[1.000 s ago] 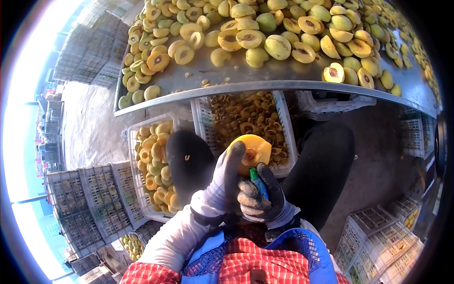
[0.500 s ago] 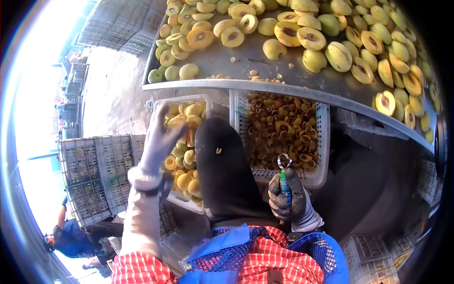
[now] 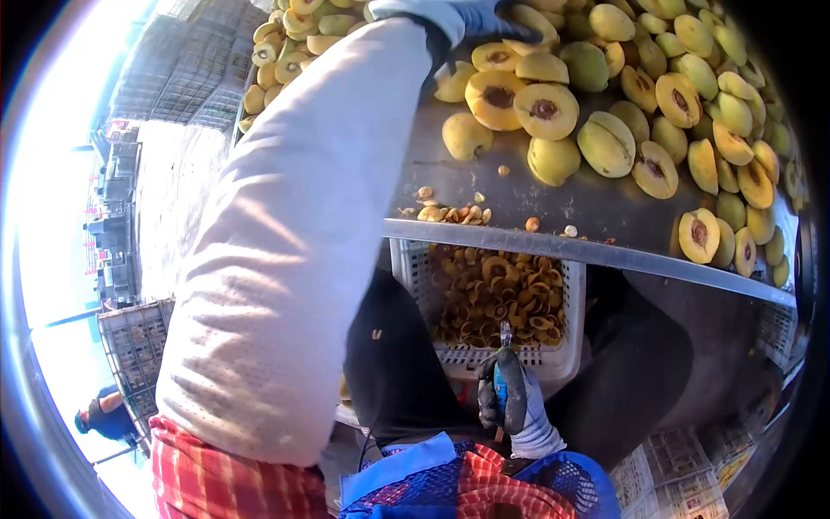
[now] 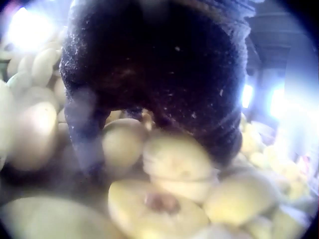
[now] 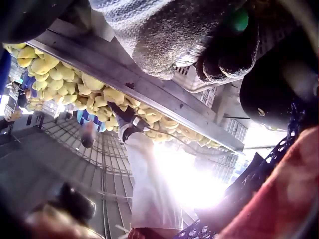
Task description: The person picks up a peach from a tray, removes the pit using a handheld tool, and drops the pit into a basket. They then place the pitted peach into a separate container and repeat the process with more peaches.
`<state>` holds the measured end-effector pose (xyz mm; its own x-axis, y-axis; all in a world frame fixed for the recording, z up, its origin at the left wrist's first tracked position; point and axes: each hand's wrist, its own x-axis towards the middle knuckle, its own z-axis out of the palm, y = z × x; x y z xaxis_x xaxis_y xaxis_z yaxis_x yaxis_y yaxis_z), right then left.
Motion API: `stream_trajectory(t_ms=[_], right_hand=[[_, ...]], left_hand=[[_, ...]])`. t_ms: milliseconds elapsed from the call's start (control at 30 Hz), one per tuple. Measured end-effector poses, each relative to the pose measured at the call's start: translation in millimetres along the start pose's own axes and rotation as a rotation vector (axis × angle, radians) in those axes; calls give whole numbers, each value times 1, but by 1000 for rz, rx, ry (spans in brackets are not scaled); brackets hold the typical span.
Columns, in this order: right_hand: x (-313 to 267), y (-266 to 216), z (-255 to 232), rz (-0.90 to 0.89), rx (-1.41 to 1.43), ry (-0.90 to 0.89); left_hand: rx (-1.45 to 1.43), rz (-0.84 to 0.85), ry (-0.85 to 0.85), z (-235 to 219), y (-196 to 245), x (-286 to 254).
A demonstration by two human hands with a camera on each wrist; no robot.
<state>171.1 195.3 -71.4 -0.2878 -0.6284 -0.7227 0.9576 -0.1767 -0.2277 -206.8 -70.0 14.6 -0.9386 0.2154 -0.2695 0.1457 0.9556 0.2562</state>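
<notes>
My gloved left hand [image 3: 480,19] reaches far over the metal table [image 3: 467,182], its fingers extended among yellow peach halves [image 3: 546,111]. In the left wrist view the dark glove [image 4: 154,64] is above the fruit, fingers pointing down on both sides of a peach half [image 4: 122,144]. Another half [image 4: 157,209], cut face up with a brown center, lies in front. Low between the knees, my gloved right hand [image 3: 523,402] grips a pitting tool [image 3: 501,385] with a blue handle and a metal tip pointing away. The handle's green end [image 5: 239,20] shows in the right wrist view.
Under the table edge [image 3: 596,253] stands a white crate [image 3: 572,320] of brown pit scraps. Small pieces [image 3: 454,214] lie along the table's near edge. Stacked crates [image 3: 674,476] stand at lower right and others at left. A person [image 3: 108,417] is at far left.
The left hand held a peach half near the tool, then was empty over the left crate of halves, and now is on the table's fruit. The right hand keeps the pitting tool.
</notes>
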Motion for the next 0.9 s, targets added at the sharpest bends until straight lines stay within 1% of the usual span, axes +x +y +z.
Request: stream_trajectory(t_ms=[67, 100, 133, 167, 200, 233, 267, 300, 333, 367, 400, 433, 467, 533, 600, 633, 667, 700, 733, 767, 800, 833, 900], right_hand=[[-1, 1, 3, 34, -25, 12], [-2, 2, 4, 39, 2, -11], [-3, 4, 5, 44, 29, -33], [-4, 6, 4, 46, 57, -54], [-3, 9, 2, 39, 85, -105], [-2, 12, -2, 26, 116, -152], [0, 16, -7, 10, 148, -198], [3, 22, -12, -32, 152, -230], [-1, 23, -11, -52, 127, -201], [-3, 23, -8, -74, 99, -174], [-5, 22, -6, -94, 77, -146], [-13, 16, -2, -39, 117, -116], [-16, 13, 1, -161, 67, -80], [-21, 11, 4, -380, -38, -5], [-25, 5, 7, -604, -90, 40], [-25, 2, 7, -716, -117, 65], [-27, -1, 5, -768, -183, 66], [-29, -4, 3, -821, -248, 69], [-31, -9, -1, -814, -352, 39], [-33, -10, 1, -864, -528, 17], [-35, -11, 3, -923, -697, -1], [-41, -9, 6, -854, -720, 22], [-47, -3, 10, -800, -723, 51]], left_hand=[[-66, 132, 155, 29, -15, -14], [-133, 192, 208, 46, -23, -23], [-381, 285, 230, 57, -18, -43], [-230, 141, 203, 65, -16, -66], [-217, 79, 95, 70, -13, -84], [-79, 72, -36, 61, 3, -113], [34, 46, 192, 82, 3, -132], [35, -70, 113, 76, 6, -142], [48, -137, 140, 67, 10, -155], [54, -157, 282, 64, 14, -168], [82, -113, 487, 63, 21, -181], [-2, -111, 589, 60, 35, -199], [-88, -109, 687, 56, 52, -219], [-575, -3, 582, 61, 81, -260], [-1229, -127, 298, 73, 126, -299], [-1456, -205, 239, 93, 136, -313], [-1684, -288, 170, 106, 145, -322], [-1717, -387, -52, 107, 150, -332], [-1733, -482, -274, 103, 156, -341], [-1545, -281, -267, 112, 155, -346], [-1336, -95, -224, 121, 154, -350], [-1145, 64, -150, 128, 155, -354], [-1134, 80, -71, 128, 159, -356]])
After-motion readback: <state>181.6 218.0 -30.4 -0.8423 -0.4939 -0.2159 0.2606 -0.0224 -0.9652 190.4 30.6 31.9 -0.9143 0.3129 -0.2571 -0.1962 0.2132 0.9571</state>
